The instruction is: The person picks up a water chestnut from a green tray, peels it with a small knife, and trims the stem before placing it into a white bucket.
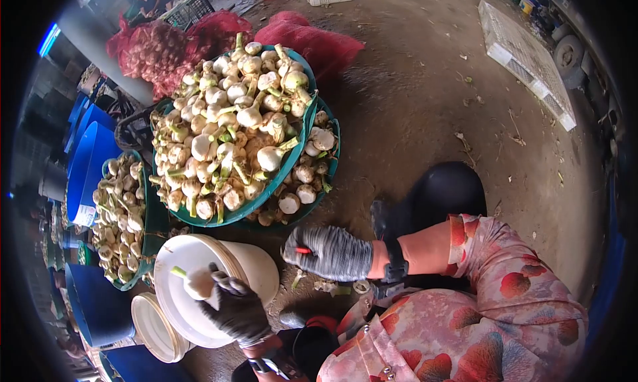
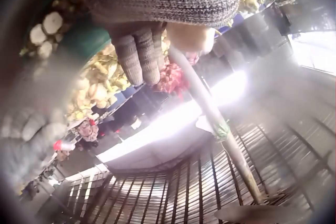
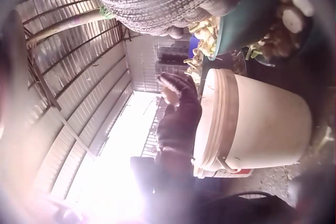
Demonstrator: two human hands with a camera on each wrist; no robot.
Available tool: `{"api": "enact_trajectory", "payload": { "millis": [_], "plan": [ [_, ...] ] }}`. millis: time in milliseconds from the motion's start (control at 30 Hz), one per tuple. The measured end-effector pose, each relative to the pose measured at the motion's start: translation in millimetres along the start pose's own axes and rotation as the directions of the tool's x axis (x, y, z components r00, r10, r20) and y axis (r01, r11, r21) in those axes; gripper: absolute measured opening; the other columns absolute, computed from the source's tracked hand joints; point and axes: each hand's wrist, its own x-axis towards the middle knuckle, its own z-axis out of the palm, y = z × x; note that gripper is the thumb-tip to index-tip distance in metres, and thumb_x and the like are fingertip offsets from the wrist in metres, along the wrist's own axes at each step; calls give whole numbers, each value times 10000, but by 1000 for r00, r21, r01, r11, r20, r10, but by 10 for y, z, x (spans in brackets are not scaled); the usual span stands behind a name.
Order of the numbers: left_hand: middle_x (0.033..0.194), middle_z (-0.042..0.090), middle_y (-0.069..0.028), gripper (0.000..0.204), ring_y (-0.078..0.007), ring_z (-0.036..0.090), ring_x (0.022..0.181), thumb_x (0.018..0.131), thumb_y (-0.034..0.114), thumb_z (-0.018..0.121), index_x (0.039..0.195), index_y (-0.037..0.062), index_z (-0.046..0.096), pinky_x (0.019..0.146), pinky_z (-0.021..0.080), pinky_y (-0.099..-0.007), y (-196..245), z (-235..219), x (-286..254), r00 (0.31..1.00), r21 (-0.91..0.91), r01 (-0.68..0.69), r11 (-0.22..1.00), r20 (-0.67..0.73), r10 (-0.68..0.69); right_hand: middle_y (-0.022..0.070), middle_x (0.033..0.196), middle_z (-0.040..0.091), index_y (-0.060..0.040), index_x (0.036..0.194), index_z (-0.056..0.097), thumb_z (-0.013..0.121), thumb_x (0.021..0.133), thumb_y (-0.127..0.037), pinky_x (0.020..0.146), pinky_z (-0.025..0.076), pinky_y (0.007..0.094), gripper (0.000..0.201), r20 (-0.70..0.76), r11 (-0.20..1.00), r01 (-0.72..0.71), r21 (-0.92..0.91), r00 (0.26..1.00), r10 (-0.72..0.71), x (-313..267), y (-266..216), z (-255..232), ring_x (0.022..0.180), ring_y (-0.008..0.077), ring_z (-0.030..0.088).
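In the head view my gloved left hand (image 1: pixel 236 310) holds a white garlic bulb (image 1: pixel 199 286) with a short green stem over the mouth of a white bucket (image 1: pixel 262 269). The left wrist view shows the same bulb (image 2: pixel 191 37) beside the gloved fingers (image 2: pixel 139 58). To the right of the bucket, my gloved right hand (image 1: pixel 335 252) is curled round a small tool with a red handle (image 1: pixel 303 250); the rest of the tool is hidden. Ahead of both hands stands a green tub (image 1: pixel 302 139) heaped with trimmed garlic bulbs (image 1: pixel 229 133).
A second tub of garlic (image 1: pixel 306 192) sits partly under the heaped one, another (image 1: pixel 119 216) at left. A smaller white bucket (image 1: pixel 159 329) and blue barrels (image 1: pixel 96 305) stand nearby. Red mesh sacks (image 1: pixel 309 43) lie behind; a pale slatted pallet (image 1: pixel 525 63) lies far right.
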Motion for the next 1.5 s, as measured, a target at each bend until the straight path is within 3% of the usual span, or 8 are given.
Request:
{"api": "enact_trajectory", "payload": {
  "millis": [133, 267, 533, 733, 900, 1000, 1067, 1500],
  "plan": [
    [1186, 628, -120, 568, -205, 596, 1071, 1006, 444, 510, 1395, 32, 474, 974, 480, -376, -104, 38, 548, 787, 356, 1, 935, 576, -220, 111, 845, 674, -90, 981, 618, 669, 932, -243, 699, 534, 387, 168, 78, 986, 162, 29, 983, -164, -89, -187, -132, 786, 326, 678],
    [1229, 632, -123, 359, -248, 584, 1167, 958, 190, 622, 1270, 15, 602, 1041, 441, -391, -859, 660, 968, 882, 874, -468, 131, 472, 4, 117, 857, 682, -103, 999, 627, 679, 922, -260, 697, 538, 401, 183, 82, 976, 218, -21, 973, -215, -51, -198, -197, 808, 351, 678],
    [1264, 606, -209, 336, -389, 557, 1184, 868, 172, 649, 1202, 153, 674, 1053, 425, -453, -1499, 941, 1832, 819, 412, -553, -724, 429, -381, 148, 858, 676, -81, 1032, 631, 684, 917, -312, 671, 544, 400, 263, 87, 993, 108, -42, 991, -104, 31, -286, -351, 795, 365, 677],
    [999, 673, -53, 251, -135, 630, 900, 975, 193, 633, 1158, 21, 618, 837, 508, -260, -1181, 1010, 1652, 834, 897, -391, 208, 440, -332, 149, 829, 662, -55, 1014, 588, 669, 924, -294, 645, 527, 418, 268, 97, 996, 71, -58, 993, -65, 96, -330, -449, 738, 348, 668],
    [1122, 651, -131, 397, -260, 629, 1068, 996, 377, 576, 1251, 74, 552, 966, 536, -499, -570, 315, 1095, 859, 875, -279, 395, 411, -305, 169, 824, 684, -31, 1011, 605, 602, 960, -206, 637, 549, 453, 182, 11, 938, 174, -300, 984, -178, 112, -344, -495, 761, 373, 680],
    [1192, 627, -155, 457, -291, 611, 1116, 908, 312, 678, 1286, 88, 551, 935, 531, -480, -429, 540, 154, 789, 583, -614, -532, 464, -403, 165, 960, 691, -78, 1114, 657, 598, 967, -215, 694, 565, 435, 209, 80, 932, 177, -316, 984, -159, 97, -230, -421, 830, 366, 688],
    [1212, 628, -131, 496, -282, 609, 1115, 872, 310, 711, 1284, 87, 552, 928, 520, -449, -305, 153, 50, 817, 671, 346, 656, 129, -563, 149, 1006, 702, -104, 1182, 634, 582, 965, -201, 707, 570, 417, 243, 195, 899, 185, -396, 974, -114, 78, -228, -384, 871, 337, 695],
    [801, 634, -60, 539, -178, 579, 622, 926, 639, 535, 1036, 116, 603, 506, 425, -295, -263, -584, -112, 950, 810, 249, 530, -98, -297, 160, 881, 686, -55, 1265, 547, 464, 976, -132, 560, 530, 436, 311, 553, 665, 393, -635, 832, 37, -111, -534, -41, 711, 334, 685]
  ]
}}
